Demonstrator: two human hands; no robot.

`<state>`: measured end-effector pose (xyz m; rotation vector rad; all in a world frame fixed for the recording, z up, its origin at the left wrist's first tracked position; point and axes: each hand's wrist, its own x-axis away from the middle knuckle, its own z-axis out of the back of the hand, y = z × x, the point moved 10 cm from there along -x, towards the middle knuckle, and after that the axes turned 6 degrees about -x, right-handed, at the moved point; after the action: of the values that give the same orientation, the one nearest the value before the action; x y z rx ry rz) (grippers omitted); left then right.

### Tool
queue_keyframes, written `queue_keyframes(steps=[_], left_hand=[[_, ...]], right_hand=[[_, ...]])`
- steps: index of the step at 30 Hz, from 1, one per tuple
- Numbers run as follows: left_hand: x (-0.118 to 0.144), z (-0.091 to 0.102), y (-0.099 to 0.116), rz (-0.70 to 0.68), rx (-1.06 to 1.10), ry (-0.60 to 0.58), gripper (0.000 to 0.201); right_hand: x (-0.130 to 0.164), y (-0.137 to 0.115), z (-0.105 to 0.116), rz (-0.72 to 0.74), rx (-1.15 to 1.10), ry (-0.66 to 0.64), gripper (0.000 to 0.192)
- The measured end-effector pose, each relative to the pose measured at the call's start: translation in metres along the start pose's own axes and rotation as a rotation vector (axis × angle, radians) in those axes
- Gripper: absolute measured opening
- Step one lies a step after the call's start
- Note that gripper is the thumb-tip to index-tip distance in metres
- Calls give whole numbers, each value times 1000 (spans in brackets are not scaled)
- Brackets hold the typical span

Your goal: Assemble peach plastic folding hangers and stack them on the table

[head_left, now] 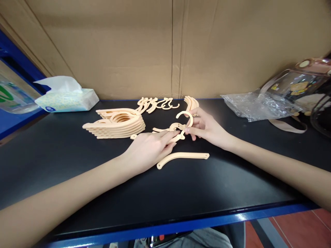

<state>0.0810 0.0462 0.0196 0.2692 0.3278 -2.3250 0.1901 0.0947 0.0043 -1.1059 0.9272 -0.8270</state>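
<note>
My left hand (152, 146) lies flat, fingers nearly straight, pinning one arm piece (165, 132) of the peach plastic hanger to the black tabletop (77, 162) so it can't slide. My right hand (204, 129) is pinched shut, thumb and fingertips on the stem of the hook piece (186, 119), curl up, held where it meets that pinned arm at the joint. A loose arm piece (182, 157) lies just nearer me than the hook piece, beside my left fingers, apart from both hands. Left of the hook piece is a stack of finished hangers (116, 124), folded flat. Behind the hook piece, against the cardboard wall (170, 48), sit spare hooks (157, 103) and a small pile of arms (191, 102). Far left of it is a tissue pack (66, 98); far right, a crumpled clear bag (253, 105) and a clear pouch (297, 84).
</note>
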Motion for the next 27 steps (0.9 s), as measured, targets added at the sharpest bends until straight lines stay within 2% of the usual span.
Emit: queue_keyframes(steps=[3,6,8,9,13,15,18,22,27], left_hand=[[3,2,-4,38,69,-31,31],[4,1,-11,99,223,-84,30],[4,0,-19,166,411,-106,28],[3,-2,-23,198,540,-113,27],[4,-17,-30,336,1058,-182,22],[4,-22,-31,399,1192,-208,21],[6,-26,-31,462,1302,-244,18],[13,-34,-31,554,1395,-313,23],[16,-40,-31,602,1497,-318,18]], right_hand=[[4,-9,5,63,112,51,30],[11,-24,10,149,393,121,20],[17,-37,4,217,609,115,23],[20,-44,-4,266,699,75,25],[40,-58,-54,535,968,-278,31],[47,-57,-68,593,1041,-371,33],[50,-50,-77,599,1107,-420,28],[45,-48,-74,566,1077,-383,28],[38,-46,-58,549,1074,-289,27]])
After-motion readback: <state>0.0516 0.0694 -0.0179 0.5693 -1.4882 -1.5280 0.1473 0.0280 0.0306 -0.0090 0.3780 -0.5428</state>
